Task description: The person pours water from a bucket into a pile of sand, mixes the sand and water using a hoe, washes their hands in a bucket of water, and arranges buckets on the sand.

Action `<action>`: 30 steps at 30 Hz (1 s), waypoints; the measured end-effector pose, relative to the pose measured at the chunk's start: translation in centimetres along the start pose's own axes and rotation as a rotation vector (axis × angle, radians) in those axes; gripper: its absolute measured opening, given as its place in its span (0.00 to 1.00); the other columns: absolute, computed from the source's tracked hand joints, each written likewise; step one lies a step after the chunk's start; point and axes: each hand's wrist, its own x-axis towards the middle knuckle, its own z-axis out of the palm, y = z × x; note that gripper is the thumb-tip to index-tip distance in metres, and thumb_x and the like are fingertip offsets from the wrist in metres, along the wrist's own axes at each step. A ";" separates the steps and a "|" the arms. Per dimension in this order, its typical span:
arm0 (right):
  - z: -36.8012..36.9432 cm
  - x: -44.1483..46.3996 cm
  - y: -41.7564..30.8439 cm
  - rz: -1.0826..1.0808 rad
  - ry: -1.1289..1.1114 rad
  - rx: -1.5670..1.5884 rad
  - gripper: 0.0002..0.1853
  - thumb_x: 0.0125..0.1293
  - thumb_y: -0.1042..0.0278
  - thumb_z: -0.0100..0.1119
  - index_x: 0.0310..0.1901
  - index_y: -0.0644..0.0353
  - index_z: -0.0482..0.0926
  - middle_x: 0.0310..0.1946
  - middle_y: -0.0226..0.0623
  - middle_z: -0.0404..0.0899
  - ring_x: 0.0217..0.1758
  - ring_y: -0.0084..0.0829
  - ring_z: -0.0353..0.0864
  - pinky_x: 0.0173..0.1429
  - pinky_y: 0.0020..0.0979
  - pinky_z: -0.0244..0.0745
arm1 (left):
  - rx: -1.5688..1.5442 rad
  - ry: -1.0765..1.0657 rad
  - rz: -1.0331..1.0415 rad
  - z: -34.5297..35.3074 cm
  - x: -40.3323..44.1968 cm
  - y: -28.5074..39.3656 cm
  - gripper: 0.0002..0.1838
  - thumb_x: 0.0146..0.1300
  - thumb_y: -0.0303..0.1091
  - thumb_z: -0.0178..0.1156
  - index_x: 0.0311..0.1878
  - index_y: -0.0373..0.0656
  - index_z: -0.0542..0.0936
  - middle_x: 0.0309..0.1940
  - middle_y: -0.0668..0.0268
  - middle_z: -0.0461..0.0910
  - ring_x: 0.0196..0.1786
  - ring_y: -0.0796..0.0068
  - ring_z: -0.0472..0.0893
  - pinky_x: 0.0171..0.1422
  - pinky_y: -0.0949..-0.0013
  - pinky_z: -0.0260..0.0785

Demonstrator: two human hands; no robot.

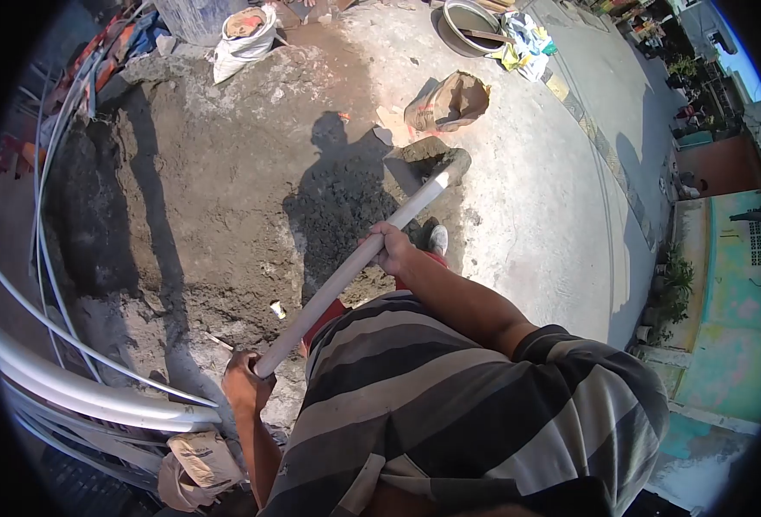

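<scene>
A long pale wooden handle (337, 280) slants across the middle of the view, from lower left to upper right. My left hand (247, 382) is closed around its lower end. Farther up the shaft, my right hand (388, 250) grips it with the fingers wrapped round. A tool head caked in mud (458, 165) is at the far end, by a hollow in wet grey mortar (346, 207). My shadow falls on the mortar. A shoe (438, 239) shows just beyond my right hand.
An open paper bag (449, 102) stands beyond the tool head. Farther off are a metal basin (468, 26) and a white sack (244, 41). White pipes (96, 392) curve along the left, near a crumpled bag (199, 465). A green wall (734, 319) stands at right.
</scene>
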 end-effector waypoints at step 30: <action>-4.0 8.9 -18.9 0.179 -0.533 -1.073 0.16 0.51 0.71 0.65 0.39 0.70 0.74 0.32 0.44 0.75 0.34 0.42 0.81 0.38 0.43 0.78 | -0.930 0.160 -0.421 44.5 -10.4 39.0 0.23 0.49 0.40 0.69 0.47 0.40 0.76 0.34 0.53 0.80 0.38 0.55 0.81 0.45 0.60 0.72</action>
